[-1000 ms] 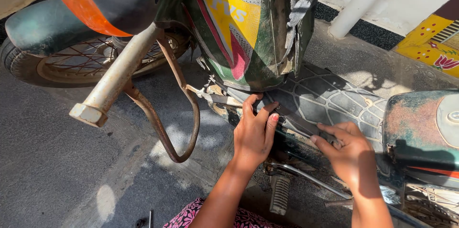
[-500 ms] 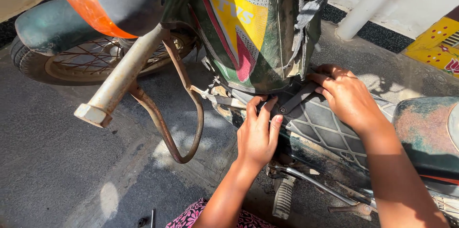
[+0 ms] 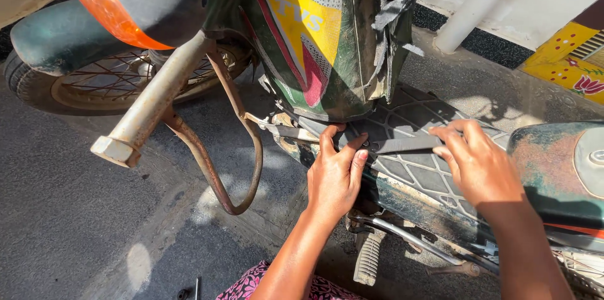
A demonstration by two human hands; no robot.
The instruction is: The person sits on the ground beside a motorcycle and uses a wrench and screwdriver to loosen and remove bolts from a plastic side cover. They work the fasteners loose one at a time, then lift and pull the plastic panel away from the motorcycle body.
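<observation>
Left grip (image 3: 335, 171) and right grip (image 3: 473, 160) seemingly pinching dark strap (image 3: 402, 144), footboard (image 3: 420, 171) beneath

green panel (image 3: 314, 36), yellow-red emblem; orange lamp (image 3: 100, 11)

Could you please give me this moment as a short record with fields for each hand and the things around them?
Left hand: fingertips on the near end of a dark flat strap
Right hand: fingers laid over the strap's far end
Strap: lies across the moped's gridded footboard
Above: green body panel with a yellow and red graphic
Left side: rusty handlebar tube, orange lamp, spoked wheel
Below: footpeg
</observation>
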